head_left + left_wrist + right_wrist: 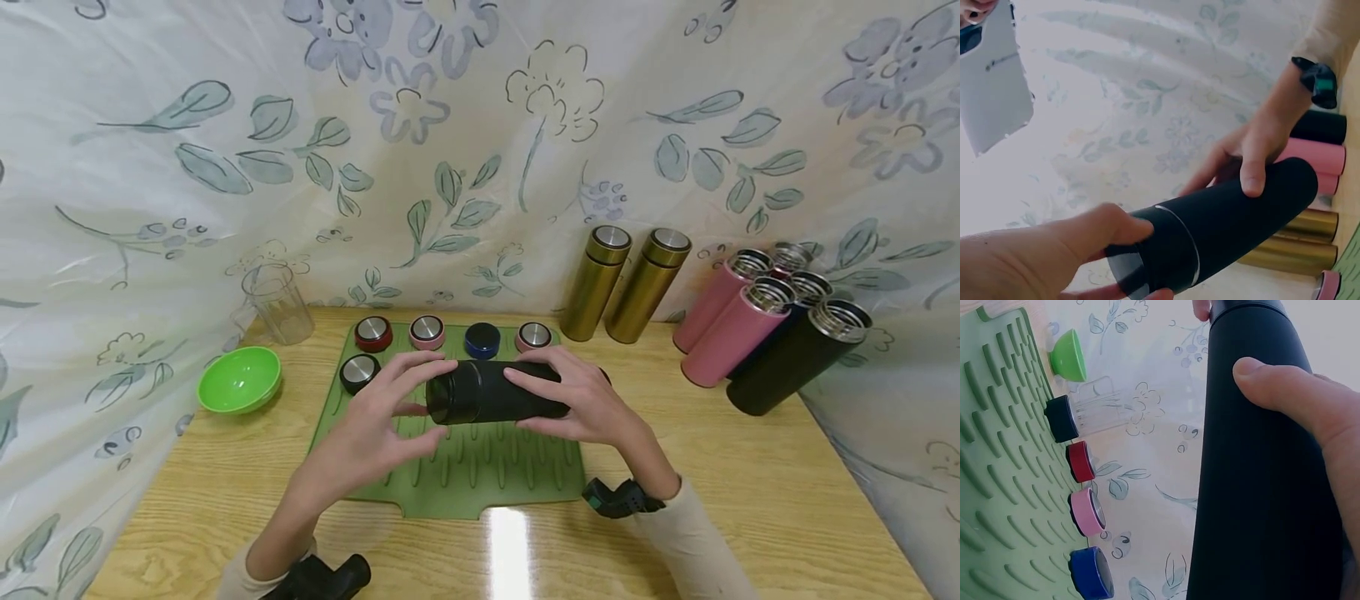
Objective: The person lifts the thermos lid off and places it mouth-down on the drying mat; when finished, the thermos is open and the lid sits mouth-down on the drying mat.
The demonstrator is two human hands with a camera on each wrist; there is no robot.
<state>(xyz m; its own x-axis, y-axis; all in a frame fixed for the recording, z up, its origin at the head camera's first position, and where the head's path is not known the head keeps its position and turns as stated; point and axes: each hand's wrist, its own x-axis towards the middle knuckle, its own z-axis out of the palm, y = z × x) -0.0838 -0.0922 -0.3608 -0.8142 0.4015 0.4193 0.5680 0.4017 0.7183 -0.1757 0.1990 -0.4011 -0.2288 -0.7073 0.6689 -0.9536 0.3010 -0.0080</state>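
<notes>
A black thermos bottle (498,392) lies sideways in the air over a green ridged mat (457,471), its lid (454,393) toward the left. My right hand (585,398) grips the body, thumb on the near side, as the right wrist view also shows. At the lid end, my left hand (363,433) reaches round with fingers and thumb on opposite sides; the left wrist view has its thumb on the lid. Along the mat's back and left edges sit loose lids: dark red (372,332), pink (427,332), blue (482,341), another pink (534,336) and black (359,372).
To the left stand a green bowl (240,381) and a clear pitcher (278,306). Two gold thermos bottles (595,287) with lids on are at the back. On the right cluster several lidless bottles, among them pink (738,333) and black (795,362). A patterned curtain (465,167) borders the table.
</notes>
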